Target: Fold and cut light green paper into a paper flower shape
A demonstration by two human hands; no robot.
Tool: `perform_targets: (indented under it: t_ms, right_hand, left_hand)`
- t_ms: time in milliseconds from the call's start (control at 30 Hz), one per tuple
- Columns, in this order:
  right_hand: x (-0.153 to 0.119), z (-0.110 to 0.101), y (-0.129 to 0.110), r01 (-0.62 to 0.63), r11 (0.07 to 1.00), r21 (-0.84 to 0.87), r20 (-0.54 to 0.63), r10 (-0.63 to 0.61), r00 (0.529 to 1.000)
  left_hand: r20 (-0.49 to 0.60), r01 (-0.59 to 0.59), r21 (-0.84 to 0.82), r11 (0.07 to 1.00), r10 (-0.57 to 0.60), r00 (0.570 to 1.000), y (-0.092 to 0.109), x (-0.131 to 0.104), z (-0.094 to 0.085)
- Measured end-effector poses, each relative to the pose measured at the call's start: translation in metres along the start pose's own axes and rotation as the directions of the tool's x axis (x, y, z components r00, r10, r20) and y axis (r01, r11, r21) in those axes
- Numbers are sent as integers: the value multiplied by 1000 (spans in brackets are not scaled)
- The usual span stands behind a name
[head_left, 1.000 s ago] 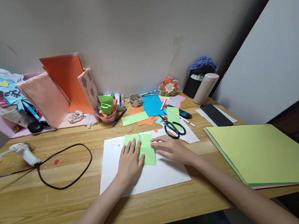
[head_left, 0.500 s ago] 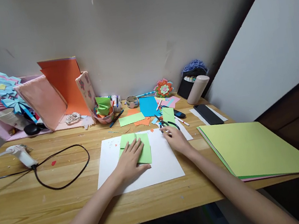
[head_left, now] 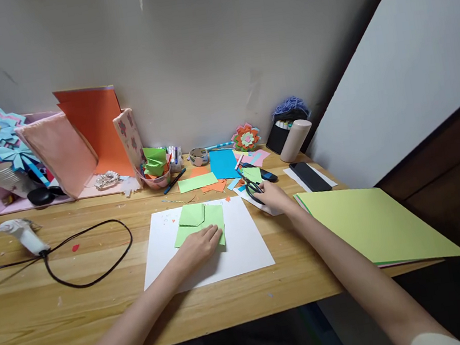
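Note:
My left hand (head_left: 200, 245) rests on a light green folded paper (head_left: 191, 215), its fingers laid close together over the lower right part and its thumb hidden. The folded flap shows at the paper's upper left. Beneath lies a white sheet (head_left: 242, 254). My right hand (head_left: 272, 196) is closed on the black handles of the scissors (head_left: 253, 191), whose blades point away and to the left. Paper scraps, including a small green piece (head_left: 253, 175), lie around the scissors.
Behind are a green strip (head_left: 197, 182), a blue sheet (head_left: 224, 164), a tape roll (head_left: 199, 156) and a scrap basket (head_left: 157, 177). To the right lie a phone (head_left: 310, 176) and large yellow-green sheets (head_left: 376, 225). A white glue gun (head_left: 27, 236) with black cord is at left.
My left hand has drawn back toward me on the green paper, its spread fingers coming together and uncovering the flap. My right hand has moved slightly right and closed on the scissors' handles.

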State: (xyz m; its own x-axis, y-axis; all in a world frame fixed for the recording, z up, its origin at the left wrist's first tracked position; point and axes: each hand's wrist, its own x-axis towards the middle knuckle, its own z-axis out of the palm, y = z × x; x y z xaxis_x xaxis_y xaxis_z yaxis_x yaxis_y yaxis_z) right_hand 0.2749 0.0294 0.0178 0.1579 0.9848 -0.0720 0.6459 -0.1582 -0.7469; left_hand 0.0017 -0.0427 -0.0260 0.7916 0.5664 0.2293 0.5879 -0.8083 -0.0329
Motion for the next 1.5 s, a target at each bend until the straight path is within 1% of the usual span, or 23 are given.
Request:
perform_targets:
  t_ms: [100, 200, 233, 267, 300, 367, 433, 500, 567, 633, 667, 700, 767, 867, 933, 1000, 1067, 1100, 1200, 1267, 1333, 1400, 1500]
  right_hand:
    - [-15, -6, -10, -29, 975, 218, 138, -2, 990]
    - [-32, 7, -25, -48, 904, 426, 286, -84, 954]
    - [-37, 16, -30, -68, 857, 511, 318, -115, 941]
    - [-41, 26, -35, -153, 709, 688, 344, -133, 930]
    - [-43, 37, -38, -161, 658, 735, 329, -139, 934]
    - [-46, 60, -44, -159, 623, 766, 308, -138, 941]
    - [-47, 79, -45, -152, 610, 778, 301, -149, 942]
    - [-48, 91, -44, -143, 602, 786, 298, -165, 940]
    - [-50, 98, -42, -130, 589, 798, 280, -170, 945]
    - [-52, 102, -40, -111, 577, 809, 252, -171, 953]
    - [-54, 103, -39, -103, 574, 813, 243, -173, 955]
    - [-55, 105, -38, -97, 572, 814, 237, -177, 955]
    - [-56, 108, -36, -97, 576, 812, 247, -188, 951]
    - [-56, 112, -36, -120, 576, 808, 277, -192, 942]
    - [-55, 112, -37, -160, 544, 824, 302, -183, 936]
    - [-56, 111, -39, -223, 476, 851, 335, -166, 927]
    - [-59, 108, -42, -286, 407, 867, 381, -174, 908]
    - [-61, 106, -44, -312, 382, 870, 406, -195, 893]
    - [-68, 100, -46, -402, 346, 848, 506, -301, 808]
    - [-74, 97, -46, -499, 343, 796, 602, -360, 713]
    - [-80, 96, -46, -564, 369, 739, 674, -409, 616]
    - [-85, 97, -45, -585, 410, 700, 713, -455, 534]
    - [-92, 101, -42, -587, 476, 655, 753, -478, 452]
  left_hand:
    - [-95, 50, -169, 984, -66, 993, -11, 1, -6]
    - [-250, 42, -402, 915, -154, 956, -26, -1, -15]
    - [-282, 48, -450, 892, -193, 940, -30, -2, -19]
    - [-305, 70, -477, 876, -240, 922, -33, -3, -22]
    - [-319, 109, -489, 865, -294, 901, -35, -4, -25]
    - [-326, 228, -492, 840, -420, 847, -35, -6, -29]
    - [-323, 382, -511, 770, -584, 745, -34, -9, -28]
    - [-291, 531, -589, 609, -773, 564, -32, -12, -24]
    - [-117, 562, -741, 367, -895, 430, -32, -13, -19]
    - [148, 487, -872, 49, -922, 358, -33, -12, -16]
    - [259, 436, -895, -93, -905, 339, -34, -10, -16]
    - [339, 392, -898, -201, -883, 324, -34, -8, -17]
    - [410, 339, -891, -301, -855, 318, -36, -4, -21]
    - [472, 283, -877, -389, -809, 352, -36, 2, -26]
    - [530, 287, -846, -449, -760, 375, -34, 5, -27]
    - [563, 317, -826, -466, -713, 418, -31, 9, -25]
    - [557, 323, -831, -453, -689, 465, -28, 12, -24]
    - [547, 316, -837, -446, -690, 474, -27, 12, -24]
    - [518, 292, -856, -428, -723, 457, -28, 10, -27]
    - [463, 247, -886, -392, -758, 459, -32, 6, -32]
    - [392, 179, -920, -350, -797, 460, -36, 2, -38]
    - [351, 122, -935, -332, -826, 441, -38, -1, -43]
    - [340, 83, -938, -336, -851, 400, -39, -3, -48]
